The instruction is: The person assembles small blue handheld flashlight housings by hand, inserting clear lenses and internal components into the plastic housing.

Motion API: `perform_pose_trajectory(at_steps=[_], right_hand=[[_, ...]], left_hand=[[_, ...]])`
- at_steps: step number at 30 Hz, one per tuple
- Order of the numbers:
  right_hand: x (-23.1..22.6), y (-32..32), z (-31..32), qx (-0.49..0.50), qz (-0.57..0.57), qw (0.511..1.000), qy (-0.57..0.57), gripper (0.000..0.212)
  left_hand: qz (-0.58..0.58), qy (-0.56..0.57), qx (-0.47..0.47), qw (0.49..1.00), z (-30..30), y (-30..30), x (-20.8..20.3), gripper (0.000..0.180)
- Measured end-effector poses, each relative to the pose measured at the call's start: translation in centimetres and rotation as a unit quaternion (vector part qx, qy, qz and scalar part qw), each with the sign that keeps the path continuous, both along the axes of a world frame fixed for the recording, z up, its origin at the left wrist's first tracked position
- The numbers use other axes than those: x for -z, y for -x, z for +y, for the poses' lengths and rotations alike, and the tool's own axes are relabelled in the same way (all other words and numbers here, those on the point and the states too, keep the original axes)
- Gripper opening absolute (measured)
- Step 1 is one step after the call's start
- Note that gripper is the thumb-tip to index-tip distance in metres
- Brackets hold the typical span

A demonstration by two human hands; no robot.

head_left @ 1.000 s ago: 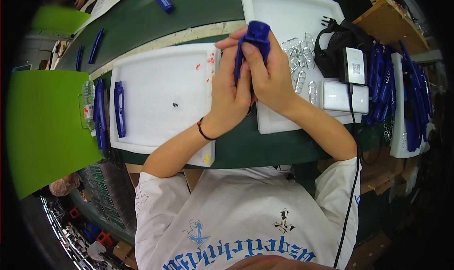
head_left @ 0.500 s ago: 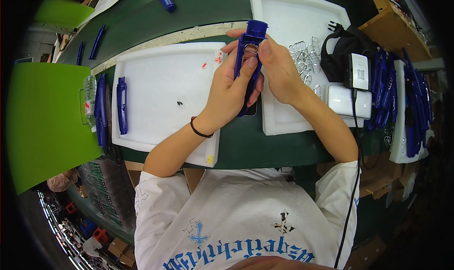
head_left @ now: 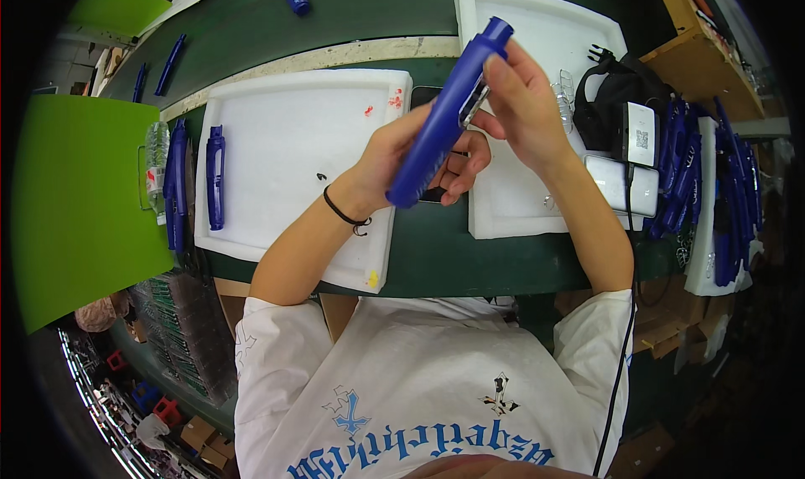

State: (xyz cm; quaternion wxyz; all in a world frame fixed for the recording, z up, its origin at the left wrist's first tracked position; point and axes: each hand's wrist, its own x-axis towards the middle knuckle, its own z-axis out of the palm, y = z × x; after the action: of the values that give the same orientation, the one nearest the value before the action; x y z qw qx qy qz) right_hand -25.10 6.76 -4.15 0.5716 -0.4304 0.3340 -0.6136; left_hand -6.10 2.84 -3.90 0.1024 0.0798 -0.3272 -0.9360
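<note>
In the head view, your workspace is hemmed in on both sides. To your left a white foam tray holds a slim blue casing and a small black piece; beyond its left wall lie another blue shell, a clear bottle and a green panel. To your right a second foam tray carries wire clips, a black strap bag, a white box and a silver power pack. More blue shells are bunched past it, and a black cable runs down beside your right forearm. Between the trays a dark phone lies on the green worktop, partly covered by what you hold.

That is a blue tube-shaped housing — raised above the gap between the trays, tilted with its upper end to the right, a metal part showing at its side slot.

Your left hand reaches up across the left tray, cupped beneath the housing's lower half, fingers loosely curled on its far side. Your right hand comes in over the right tray, its thumb and fingers closed about the upper end — your right forearm hides part of that tray.
</note>
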Motion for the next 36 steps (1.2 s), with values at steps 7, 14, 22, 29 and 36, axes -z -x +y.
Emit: perform_pose_trajectory(at_steps=[7,14,22,29,36], right_hand=[[-0.5,0.3,-0.4,0.081,0.031,0.996,0.002,0.032],[0.0,-0.1,-0.2,0.08,0.041,0.996,0.02,0.03],[0.1,0.9,-0.3,0.028,0.052,0.996,-0.059,0.037],[-2.1,1.0,-0.6,0.041,0.024,0.998,-0.031,0.041],[-4.1,6.1,0.6,0.223,0.704,0.67,-0.075,0.033]], left_hand=[[-0.043,0.116,-0.052,0.991,0.4,-0.2,0.0,0.074],[-0.073,0.131,-0.064,0.987,0.4,-0.1,0.4,0.079],[-0.093,0.143,-0.062,0.983,0.3,-0.4,0.6,0.08],[-0.089,0.21,-0.15,0.962,-1.7,-1.1,0.0,0.058],[-0.219,0.14,-0.243,0.935,-5.8,-3.1,-2.0,0.038]])
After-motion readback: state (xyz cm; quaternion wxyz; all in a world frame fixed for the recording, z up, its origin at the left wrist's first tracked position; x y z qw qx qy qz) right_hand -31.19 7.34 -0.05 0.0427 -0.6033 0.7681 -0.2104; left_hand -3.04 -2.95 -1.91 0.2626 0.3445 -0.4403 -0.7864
